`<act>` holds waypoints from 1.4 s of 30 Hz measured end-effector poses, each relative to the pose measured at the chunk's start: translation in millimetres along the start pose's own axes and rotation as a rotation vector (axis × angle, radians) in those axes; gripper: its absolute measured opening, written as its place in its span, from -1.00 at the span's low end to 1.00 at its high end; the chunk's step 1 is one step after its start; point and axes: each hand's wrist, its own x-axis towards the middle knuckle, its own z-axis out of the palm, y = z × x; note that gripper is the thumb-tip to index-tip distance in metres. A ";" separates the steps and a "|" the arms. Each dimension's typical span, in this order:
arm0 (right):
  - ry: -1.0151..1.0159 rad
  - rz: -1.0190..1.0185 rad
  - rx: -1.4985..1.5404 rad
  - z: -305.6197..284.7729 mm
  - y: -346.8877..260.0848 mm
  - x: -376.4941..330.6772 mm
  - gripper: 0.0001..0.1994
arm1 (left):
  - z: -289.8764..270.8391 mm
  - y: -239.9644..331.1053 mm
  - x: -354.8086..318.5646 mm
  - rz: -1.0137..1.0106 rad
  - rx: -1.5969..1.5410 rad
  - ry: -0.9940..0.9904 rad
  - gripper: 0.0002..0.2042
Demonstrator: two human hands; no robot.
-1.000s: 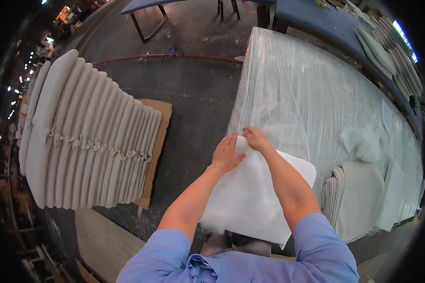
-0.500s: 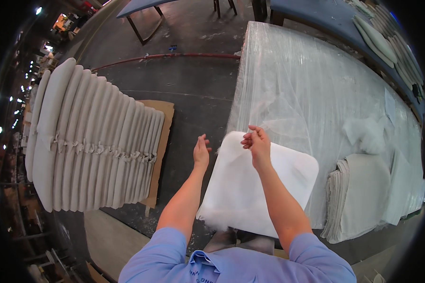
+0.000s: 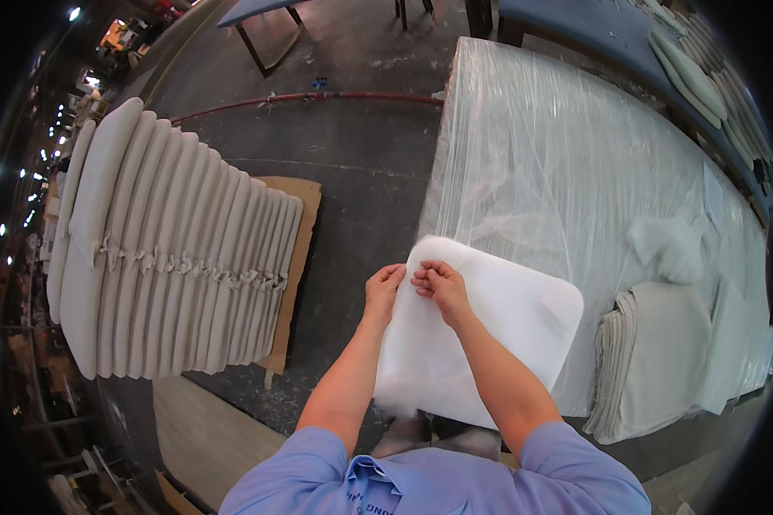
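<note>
Head view: left hand (image 3: 384,290) sits at the left edge of the white pad (image 3: 515,313), right hand (image 3: 442,288) over its surface; fingers curled, grip impossible to tell. From these 2 hands, the pad spreads rightward and back toward the blue shirt (image 3: 464,481).

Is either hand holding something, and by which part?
It cannot be told: the left hand is at the left edge of the white pad, near a far corner, the right hand over it; no clear grip shows.

You have two bare hands (image 3: 385,292), one white round-cornered pad (image 3: 528,309), one pile of folded beige cloth (image 3: 668,343), one brown cardboard panel (image 3: 311,208) and two blue-topped tables (image 3: 567,24).
</note>
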 end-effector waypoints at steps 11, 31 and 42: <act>0.057 -0.056 -0.230 4.3 17.0 14.6 -0.73 | -39.2 -7.0 6.9 -0.400 0.327 0.367 -0.91; -0.126 -0.429 -0.887 10.6 27.4 -166.2 -0.73 | -36.8 12.9 -172.9 -0.447 -0.099 -0.422 -0.71; 0.279 -0.289 -1.376 -84.3 61.6 -230.8 -0.75 | -7.4 -29.2 -219.3 0.720 1.573 -0.566 -0.72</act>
